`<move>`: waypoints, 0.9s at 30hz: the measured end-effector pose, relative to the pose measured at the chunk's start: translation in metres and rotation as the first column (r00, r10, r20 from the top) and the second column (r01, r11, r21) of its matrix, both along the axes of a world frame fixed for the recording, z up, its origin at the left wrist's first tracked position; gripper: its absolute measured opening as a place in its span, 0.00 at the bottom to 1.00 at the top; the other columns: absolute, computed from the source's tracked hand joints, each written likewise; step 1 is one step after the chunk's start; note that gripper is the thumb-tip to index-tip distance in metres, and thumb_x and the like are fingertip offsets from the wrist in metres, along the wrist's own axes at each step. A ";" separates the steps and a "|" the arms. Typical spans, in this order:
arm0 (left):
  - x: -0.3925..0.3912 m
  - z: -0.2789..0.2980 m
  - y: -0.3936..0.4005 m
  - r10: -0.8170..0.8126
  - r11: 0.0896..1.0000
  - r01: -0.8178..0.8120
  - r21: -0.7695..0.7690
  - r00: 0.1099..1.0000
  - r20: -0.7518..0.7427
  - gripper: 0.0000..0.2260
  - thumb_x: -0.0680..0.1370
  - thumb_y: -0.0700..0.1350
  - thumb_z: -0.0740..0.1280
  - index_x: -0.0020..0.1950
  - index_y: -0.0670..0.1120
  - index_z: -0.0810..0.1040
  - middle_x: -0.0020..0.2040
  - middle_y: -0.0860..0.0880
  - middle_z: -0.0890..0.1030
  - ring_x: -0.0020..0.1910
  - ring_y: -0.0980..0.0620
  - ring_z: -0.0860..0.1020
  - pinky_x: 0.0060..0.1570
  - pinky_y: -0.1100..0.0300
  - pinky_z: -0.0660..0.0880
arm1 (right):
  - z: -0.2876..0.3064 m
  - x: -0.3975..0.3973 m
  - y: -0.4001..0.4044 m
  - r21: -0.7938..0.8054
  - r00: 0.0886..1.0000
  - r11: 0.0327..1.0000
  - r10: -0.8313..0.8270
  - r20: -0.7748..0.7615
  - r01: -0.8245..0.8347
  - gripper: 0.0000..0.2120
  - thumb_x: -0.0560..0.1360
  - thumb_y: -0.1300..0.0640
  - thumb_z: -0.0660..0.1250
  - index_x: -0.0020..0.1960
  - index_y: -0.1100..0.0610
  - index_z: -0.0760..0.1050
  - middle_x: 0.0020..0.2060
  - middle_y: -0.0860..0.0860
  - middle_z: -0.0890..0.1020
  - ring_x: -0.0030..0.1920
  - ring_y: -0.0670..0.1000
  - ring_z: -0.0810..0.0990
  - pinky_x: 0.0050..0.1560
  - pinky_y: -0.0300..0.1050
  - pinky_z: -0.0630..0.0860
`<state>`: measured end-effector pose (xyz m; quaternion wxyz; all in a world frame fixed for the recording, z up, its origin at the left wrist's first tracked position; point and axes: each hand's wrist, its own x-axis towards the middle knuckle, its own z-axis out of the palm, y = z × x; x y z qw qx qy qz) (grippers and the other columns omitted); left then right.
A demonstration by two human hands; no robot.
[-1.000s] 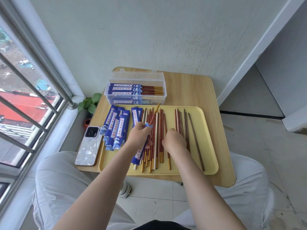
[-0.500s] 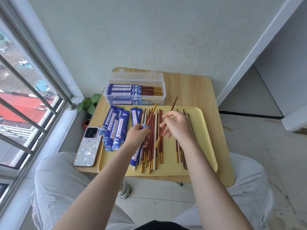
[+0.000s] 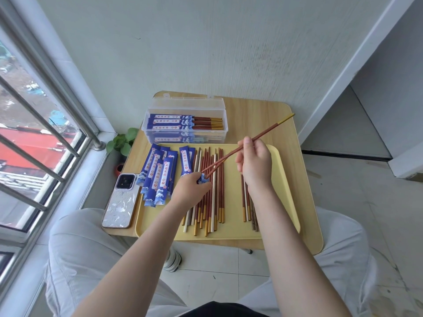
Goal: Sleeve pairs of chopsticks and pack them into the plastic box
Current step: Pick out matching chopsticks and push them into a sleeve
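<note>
My right hand [image 3: 254, 164] pinches a pair of red chopsticks with gold ends [image 3: 267, 130], held slanted above the yellow tray [image 3: 283, 191]. Their tips meet the mouth of a blue paper sleeve [image 3: 202, 178] that my left hand [image 3: 190, 191] grips over the tray. Several loose chopsticks [image 3: 212, 197] lie in rows on the tray. A pile of empty blue sleeves [image 3: 159, 177] lies at the tray's left. The clear plastic box [image 3: 185, 125], lid open at the back, holds sleeved pairs.
A phone [image 3: 121, 201] in a pale case lies at the small wooden table's [image 3: 263, 110] left front corner. A small green plant [image 3: 122, 141] sits by the window sill. A window with metal bars is on the left, and the wall stands close behind the table.
My right hand has lifted a pair of red chopsticks off the tray and swung their tips to the sleeve mouth. My left hand has kept hold of the sleeve.
</note>
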<state>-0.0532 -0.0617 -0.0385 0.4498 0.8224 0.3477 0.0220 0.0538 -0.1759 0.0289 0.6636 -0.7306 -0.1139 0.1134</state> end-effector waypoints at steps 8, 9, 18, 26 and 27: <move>0.002 0.003 -0.001 0.004 1.000 -0.002 -0.026 0.996 0.087 0.10 0.78 0.44 0.69 0.45 0.36 0.77 0.34 0.48 0.72 0.32 0.54 0.69 0.34 0.60 0.69 | -0.013 0.005 -0.001 -0.122 0.998 0.992 -0.013 0.067 0.021 0.14 0.85 0.52 0.57 0.47 0.58 0.76 0.29 0.50 0.77 0.28 0.47 0.74 0.32 0.43 0.72; 0.002 0.004 -0.001 0.000 0.999 0.003 -0.031 0.995 0.095 0.10 0.78 0.44 0.69 0.45 0.36 0.77 0.34 0.48 0.72 0.31 0.54 0.69 0.34 0.60 0.68 | -0.013 0.004 0.000 -0.127 0.997 0.992 -0.003 0.071 0.012 0.14 0.85 0.52 0.57 0.47 0.58 0.76 0.30 0.51 0.77 0.27 0.47 0.74 0.31 0.42 0.72; 0.001 0.008 -0.004 -0.033 0.998 0.039 -0.045 0.990 0.135 0.08 0.78 0.44 0.69 0.40 0.45 0.76 0.32 0.50 0.72 0.29 0.57 0.68 0.32 0.63 0.69 | -0.015 0.007 -0.002 -0.192 0.990 0.981 0.052 0.130 -0.026 0.10 0.81 0.47 0.65 0.58 0.50 0.78 0.38 0.48 0.78 0.36 0.44 0.75 0.39 0.37 0.73; 0.003 0.008 -0.006 -0.053 0.997 0.059 -0.041 0.990 0.133 0.08 0.78 0.45 0.70 0.39 0.48 0.76 0.32 0.51 0.72 0.29 0.57 0.69 0.32 0.64 0.69 | -0.010 0.008 -0.007 -0.130 0.997 0.991 -0.010 0.081 0.021 0.20 0.83 0.54 0.61 0.74 0.47 0.67 0.48 0.48 0.79 0.33 0.46 0.80 0.30 0.38 0.74; 0.003 0.008 -0.006 -0.051 0.997 0.057 -0.042 0.990 0.134 0.08 0.78 0.45 0.70 0.39 0.48 0.75 0.32 0.50 0.72 0.29 0.56 0.69 0.32 0.63 0.68 | -0.010 0.008 -0.007 -0.149 0.996 0.989 0.010 0.086 0.003 0.18 0.84 0.54 0.60 0.73 0.48 0.70 0.50 0.48 0.80 0.34 0.45 0.81 0.31 0.39 0.75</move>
